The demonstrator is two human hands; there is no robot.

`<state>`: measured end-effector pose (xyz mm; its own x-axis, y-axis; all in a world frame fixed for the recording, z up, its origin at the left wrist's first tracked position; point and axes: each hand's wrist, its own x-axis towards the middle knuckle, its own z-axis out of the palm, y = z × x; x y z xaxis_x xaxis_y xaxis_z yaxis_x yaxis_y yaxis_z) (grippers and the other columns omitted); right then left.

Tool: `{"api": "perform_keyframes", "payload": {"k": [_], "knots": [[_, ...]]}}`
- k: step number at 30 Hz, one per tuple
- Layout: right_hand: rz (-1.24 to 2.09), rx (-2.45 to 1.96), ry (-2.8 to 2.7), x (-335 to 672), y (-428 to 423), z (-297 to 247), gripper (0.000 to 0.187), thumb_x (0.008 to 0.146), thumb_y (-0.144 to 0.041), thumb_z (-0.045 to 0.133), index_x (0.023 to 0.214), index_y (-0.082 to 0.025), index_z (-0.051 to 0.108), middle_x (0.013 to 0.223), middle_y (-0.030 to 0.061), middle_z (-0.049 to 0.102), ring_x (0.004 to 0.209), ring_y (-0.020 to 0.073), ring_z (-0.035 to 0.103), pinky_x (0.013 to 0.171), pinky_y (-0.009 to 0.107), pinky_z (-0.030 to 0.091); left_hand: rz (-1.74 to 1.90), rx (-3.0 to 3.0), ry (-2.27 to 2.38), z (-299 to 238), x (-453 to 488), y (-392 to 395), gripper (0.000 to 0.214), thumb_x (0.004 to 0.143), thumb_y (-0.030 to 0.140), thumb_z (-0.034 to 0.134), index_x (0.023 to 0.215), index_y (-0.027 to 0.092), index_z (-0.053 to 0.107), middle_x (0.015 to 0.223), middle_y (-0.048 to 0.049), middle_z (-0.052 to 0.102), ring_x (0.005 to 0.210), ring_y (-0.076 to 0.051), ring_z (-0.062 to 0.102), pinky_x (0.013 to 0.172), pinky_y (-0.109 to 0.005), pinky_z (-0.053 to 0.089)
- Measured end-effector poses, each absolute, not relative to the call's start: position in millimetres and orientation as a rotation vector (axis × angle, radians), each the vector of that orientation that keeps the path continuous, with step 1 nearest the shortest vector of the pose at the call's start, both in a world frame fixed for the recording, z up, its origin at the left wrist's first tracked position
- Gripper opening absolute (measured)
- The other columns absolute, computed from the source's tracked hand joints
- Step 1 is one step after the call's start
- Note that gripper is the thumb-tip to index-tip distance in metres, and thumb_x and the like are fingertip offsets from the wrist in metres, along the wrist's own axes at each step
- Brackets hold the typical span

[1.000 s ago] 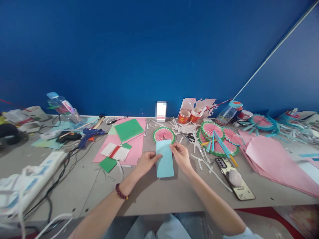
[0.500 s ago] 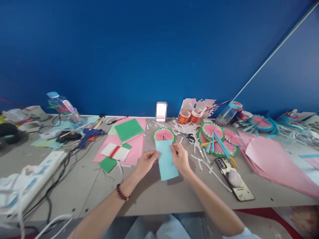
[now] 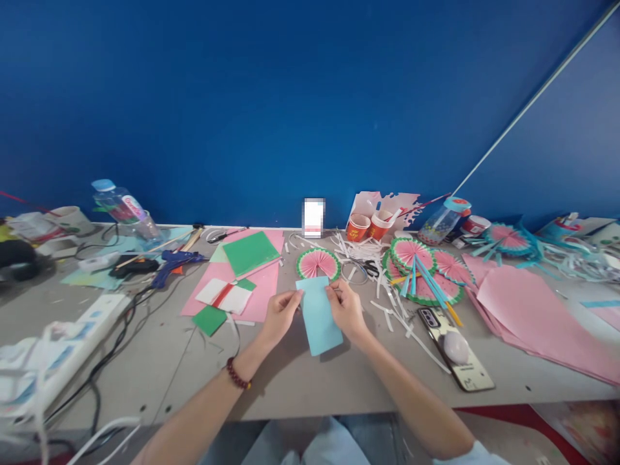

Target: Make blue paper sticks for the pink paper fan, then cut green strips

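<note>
A light blue paper rectangle sits near the front middle of the grey table, tilted with its top leaning left. My left hand pinches its upper left edge. My right hand pinches its upper right edge. Both hands are closed on the paper. Just behind it lies a round pink and green watermelon paper fan.
Pink paper with green card and small cut pieces lies left. Several watermelon fans, white strips, scissors and red cups are right. A phone and big pink sheets lie right. A glue gun, cables and a power strip lie left.
The blue paper has turned anticlockwise and shifted slightly left in my hands; both hands moved up to its top corners.
</note>
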<state>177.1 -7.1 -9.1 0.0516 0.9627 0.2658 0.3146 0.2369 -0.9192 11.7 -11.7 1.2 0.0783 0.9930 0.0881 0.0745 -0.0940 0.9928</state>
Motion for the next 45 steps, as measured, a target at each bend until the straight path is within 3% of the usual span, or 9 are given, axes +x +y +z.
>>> {"api": "perform_keyframes", "payload": {"k": [3,9,13,18,26,37,45], "knots": [[0.765,-1.275,-1.478,176,-9,-8,0.027,0.085,-0.042,0.046,0.069,-0.021,0.043,0.048,-0.0070,0.032,0.042,0.0086,0.028,0.042,0.022,0.019,1.204,1.329,1.134,2,12,-10,0.044,0.076,0.050,0.057,0.049,0.017,0.045,0.048,0.0028,0.042,0.051,-0.011,0.042,0.050,-0.023,0.035],[0.714,-1.306,-1.418,181,-6,-6,0.027,0.085,-0.043,0.045,0.070,-0.021,0.043,0.046,-0.0075,0.033,0.041,0.0087,0.028,0.042,0.022,0.019,1.049,1.189,1.064,4,13,-11,0.044,0.074,0.057,0.055,0.061,0.016,0.061,0.059,-0.0022,0.059,0.059,-0.015,0.054,0.058,-0.026,0.044],[0.692,-1.346,-1.370,185,-3,-3,0.026,0.085,-0.043,0.045,0.071,-0.021,0.044,0.046,-0.0081,0.033,0.040,0.0086,0.028,0.041,0.022,0.019,0.945,1.338,1.094,3,16,-11,0.044,0.071,0.053,0.059,0.048,0.017,0.055,0.049,0.0001,0.053,0.053,-0.013,0.048,0.055,-0.025,0.040],[0.720,-1.349,-1.351,183,-4,-3,0.025,0.084,-0.044,0.046,0.073,-0.021,0.046,0.046,-0.0078,0.034,0.040,0.0088,0.028,0.041,0.023,0.020,1.000,1.424,1.130,3,15,-12,0.045,0.072,0.052,0.056,0.045,0.017,0.051,0.045,0.0008,0.048,0.048,-0.011,0.043,0.049,-0.024,0.034],[0.701,-1.346,-1.268,188,2,-6,0.028,0.084,-0.047,0.046,0.071,-0.021,0.044,0.046,-0.0088,0.029,0.040,0.0084,0.025,0.040,0.022,0.018,0.937,1.408,1.081,-1,17,-15,0.040,0.072,0.052,0.058,0.056,0.015,0.063,0.051,-0.0012,0.057,0.053,-0.013,0.048,0.051,-0.024,0.038],[0.660,-1.367,-1.207,195,8,-8,0.026,0.083,-0.044,0.047,0.071,-0.021,0.043,0.048,-0.0087,0.030,0.042,0.0081,0.026,0.041,0.021,0.018,0.831,1.509,1.018,0,19,-19,0.038,0.077,0.046,0.056,0.054,0.016,0.062,0.051,-0.0014,0.058,0.051,-0.012,0.048,0.050,-0.023,0.036],[0.642,-1.344,-1.145,198,11,-10,0.028,0.082,-0.046,0.048,0.071,-0.020,0.043,0.050,-0.0085,0.030,0.043,0.0079,0.027,0.041,0.021,0.020,0.811,1.476,0.994,4,21,-20,0.036,0.074,0.047,0.060,0.056,0.016,0.063,0.055,-0.0022,0.064,0.053,-0.014,0.056,0.054,-0.023,0.041]]}}
